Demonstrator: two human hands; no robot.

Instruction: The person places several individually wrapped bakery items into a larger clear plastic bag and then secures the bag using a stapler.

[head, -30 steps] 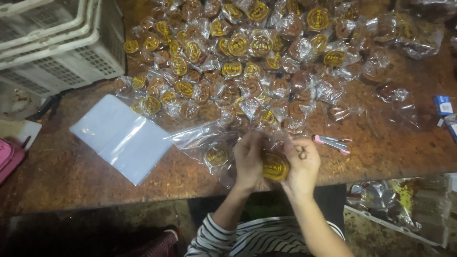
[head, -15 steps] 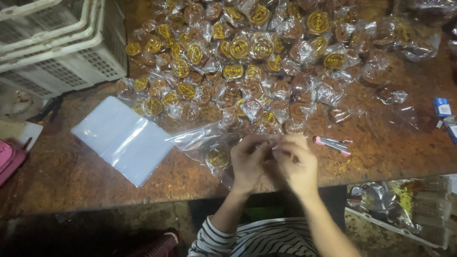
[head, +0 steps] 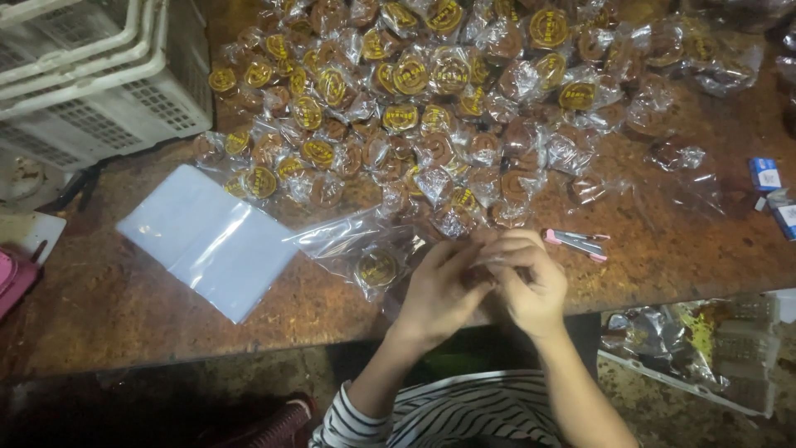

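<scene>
Compared with 1 second earlier, both hands have drawn together at the table (head: 99, 315) edge, hiding the wrapped round cake seen between them then. Left hand (head: 438, 290) and right hand (head: 531, 280) curl closed around it, fingertips meeting, presumably to pinch its wrapper. Beside them lie 1 bagged cake (head: 377, 267), flat empty bags (head: 211, 241), and a pink stapler (head: 578, 243); the wrapped-cake heap (head: 448, 108) waits beyond.

Clear wrappers with round gold labels (head: 448, 99) heap mid-table, blank bags (head: 207, 236) left, perhaps blue cartons (head: 767, 176) right.
</scene>
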